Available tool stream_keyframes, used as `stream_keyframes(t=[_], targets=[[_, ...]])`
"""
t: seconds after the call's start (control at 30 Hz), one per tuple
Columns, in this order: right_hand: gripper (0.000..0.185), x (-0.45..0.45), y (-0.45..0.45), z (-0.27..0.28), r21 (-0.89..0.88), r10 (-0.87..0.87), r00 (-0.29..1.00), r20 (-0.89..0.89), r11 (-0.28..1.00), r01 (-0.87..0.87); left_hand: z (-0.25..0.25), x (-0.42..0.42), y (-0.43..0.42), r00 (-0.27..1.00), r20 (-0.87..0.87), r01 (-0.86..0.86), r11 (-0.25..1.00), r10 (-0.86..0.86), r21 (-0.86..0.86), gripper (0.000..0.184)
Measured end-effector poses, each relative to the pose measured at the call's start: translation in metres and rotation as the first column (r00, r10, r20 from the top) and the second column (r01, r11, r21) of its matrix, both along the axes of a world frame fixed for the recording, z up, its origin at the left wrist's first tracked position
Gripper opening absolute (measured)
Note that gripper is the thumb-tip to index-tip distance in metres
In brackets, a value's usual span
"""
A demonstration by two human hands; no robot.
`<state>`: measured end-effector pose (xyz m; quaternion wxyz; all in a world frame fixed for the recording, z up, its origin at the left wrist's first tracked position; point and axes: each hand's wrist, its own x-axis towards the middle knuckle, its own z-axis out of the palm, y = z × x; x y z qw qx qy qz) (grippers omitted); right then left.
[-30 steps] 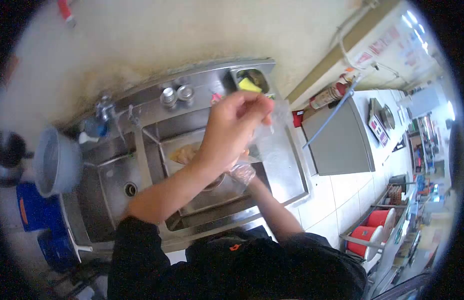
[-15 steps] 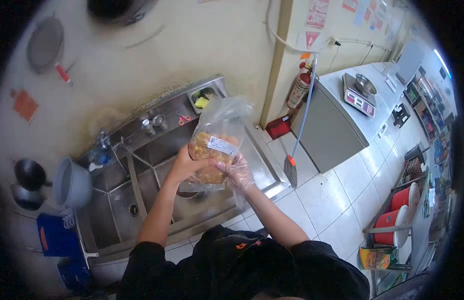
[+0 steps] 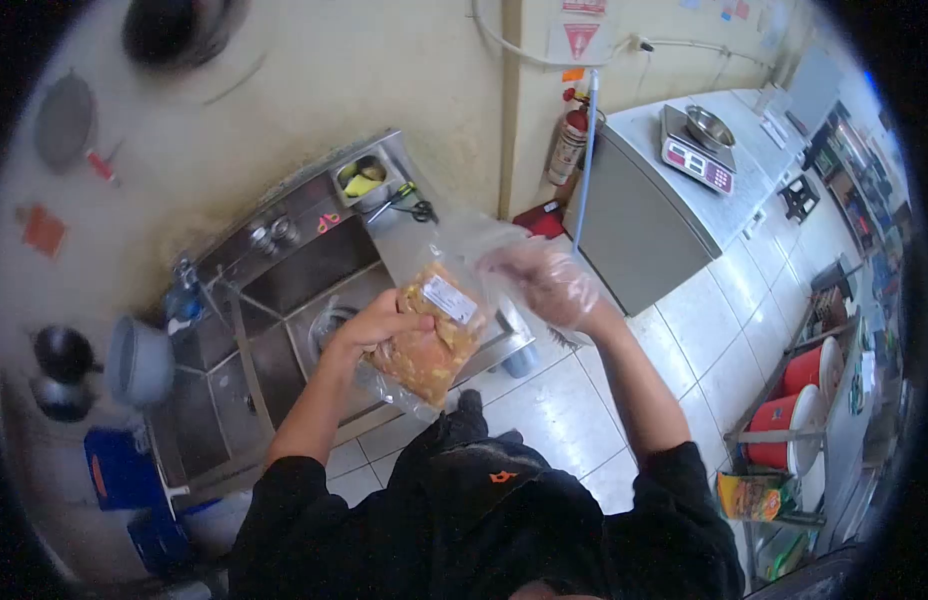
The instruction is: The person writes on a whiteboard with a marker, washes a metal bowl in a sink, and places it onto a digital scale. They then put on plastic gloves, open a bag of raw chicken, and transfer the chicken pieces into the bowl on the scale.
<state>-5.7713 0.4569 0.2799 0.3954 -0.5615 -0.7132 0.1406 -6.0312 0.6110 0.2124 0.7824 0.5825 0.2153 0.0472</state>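
A clear plastic bag of chunky yellow-orange food [image 3: 420,362], with a white label [image 3: 449,299] on its front, is held over the sink's right end. My left hand [image 3: 382,324] is closed around the bag's left side, thumb across the front. My right hand [image 3: 544,278], in a clear plastic glove, is at the bag's loose upper film on the right. Motion blurs its fingers, so whether they grip the film is unclear. Behind the bag, a metal tray [image 3: 368,180] holds a yellow sponge, and black-handled scissors [image 3: 421,211] lie beside it.
A steel sink [image 3: 274,372] runs along the wall, with a grey tub [image 3: 141,362] at its left. Orange-handled scissors [image 3: 329,222] rest on its ledge. To the right are a fire extinguisher [image 3: 569,145], a blue pole [image 3: 588,165], and a counter with a scale [image 3: 696,165].
My right hand has moved off the bag's lower side, up and to the right. The bag now tilts, its filled part lower, still in my left hand. The camera view has shifted.
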Motion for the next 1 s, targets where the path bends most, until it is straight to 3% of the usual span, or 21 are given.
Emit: stream_keyframes(t=[0.03, 0.1, 0.17, 0.2, 0.27, 0.33, 0.37, 0.4, 0.43, 0.47, 0.53, 0.57, 0.63, 0.7, 0.77, 0.83, 0.87, 0.93, 1.0], targets=[[0.021, 0.008, -0.002, -0.006, -0.059, 0.139, 0.986, 0.094, 0.989, -0.133, -0.007, 0.009, 0.001, 1.0, 0.0, 0.027, 1.0, -0.027, -0.001, 0.048], [0.017, 0.017, -0.008, -0.01, -0.097, 0.108, 0.985, 0.134, 0.991, -0.095, -0.023, 0.028, -0.001, 0.976, -0.069, 0.21, 0.977, -0.207, 0.042, 0.052], [0.017, 0.021, -0.009, -0.005, -0.432, 0.085, 0.958, 0.274, 0.901, 0.043, -0.031, 0.044, -0.003, 0.958, 0.015, 0.287, 0.958, -0.287, 0.019, 0.059], [0.019, 0.025, -0.012, -0.005, -0.436, 0.041, 0.983, 0.18, 0.899, 0.042, -0.035, 0.048, 0.002, 0.954, -0.028, 0.298, 0.955, -0.297, -0.002, 0.059], [0.021, 0.042, 0.002, -0.057, -0.37, 0.072, 0.994, 0.081, 0.928, -0.037, -0.049, 0.055, 0.019, 0.939, -0.091, 0.334, 0.943, -0.331, 0.016, 0.058], [0.023, 0.055, 0.011, -0.083, -0.449, 0.125, 0.99, -0.072, 0.882, -0.144, -0.069, 0.064, 0.04, 0.917, -0.077, 0.395, 0.917, -0.391, 0.049, 0.061], [0.022, 0.059, 0.014, -0.108, -0.491, 0.066, 0.983, -0.169, 0.859, -0.142, -0.078, 0.071, 0.049, 0.905, -0.085, 0.423, 0.903, -0.417, 0.078, 0.063], [0.024, 0.061, 0.015, -0.123, -0.557, 0.042, 0.994, -0.102, 0.826, -0.092, -0.09, 0.075, 0.055, 0.897, -0.07, 0.44, 0.893, -0.436, 0.088, 0.063], [0.026, 0.07, 0.017, -0.173, -0.366, 0.145, 0.989, 0.008, 0.921, -0.133, -0.103, 0.077, 0.06, 0.888, -0.127, 0.449, 0.893, -0.443, 0.024, 0.067], [0.029, 0.077, 0.009, -0.191, -0.315, 0.134, 0.974, -0.18, 0.931, -0.186, -0.11, 0.08, 0.062, 0.874, -0.187, 0.449, 0.892, -0.449, -0.043, 0.071], [0.025, 0.064, -0.003, -0.163, -0.463, 0.042, 0.92, -0.39, 0.855, -0.235, -0.114, 0.092, 0.055, 0.852, -0.173, 0.49, 0.869, -0.494, -0.072, 0.074], [0.03, 0.061, -0.007, -0.145, -0.51, -0.072, 0.733, -0.676, 0.764, -0.395, -0.116, 0.1, 0.05, 0.833, -0.163, 0.517, 0.849, -0.528, -0.105, 0.077], [0.031, 0.055, -0.018, -0.174, -0.381, -0.058, 0.785, -0.617, 0.895, -0.233, -0.124, 0.119, 0.042, 0.814, -0.127, 0.554, 0.824, -0.567, -0.12, 0.078], [0.037, 0.055, -0.032, -0.196, -0.442, -0.157, 0.704, -0.692, 0.864, -0.242, -0.137, 0.137, 0.036, 0.79, -0.087, 0.593, 0.793, -0.607, -0.141, 0.08], [0.045, 0.061, -0.045, -0.207, -0.513, -0.311, 0.516, -0.799, 0.799, -0.313, -0.147, 0.162, 0.032, 0.701, -0.198, 0.652, 0.728, -0.685, -0.214, 0.081], [0.048, 0.074, -0.056, -0.212, -0.495, -0.348, 0.393, -0.852, 0.781, -0.382, -0.145, 0.189, 0.034, 0.657, -0.218, 0.696, 0.692, -0.722, -0.192, 0.09], [0.049, 0.081, -0.061, -0.215, -0.477, -0.354, 0.344, -0.87, 0.781, -0.403, -0.11, 0.208, 0.032, 0.55, -0.303, 0.686, 0.628, -0.778, -0.366, 0.091], [0.052, 0.094, -0.071, -0.226, -0.436, -0.355, 0.259, -0.898, 0.794, -0.423, -0.111, 0.24, 0.03, 0.416, -0.368, 0.644, 0.555, -0.832, -0.527, 0.092], [0.054, 0.115, -0.083, -0.236, -0.396, -0.351, 0.182, -0.918, 0.809, -0.436, -0.165, 0.264, 0.033, 0.138, -0.442, 0.921, 0.279, -0.886, -0.272, 0.091]])
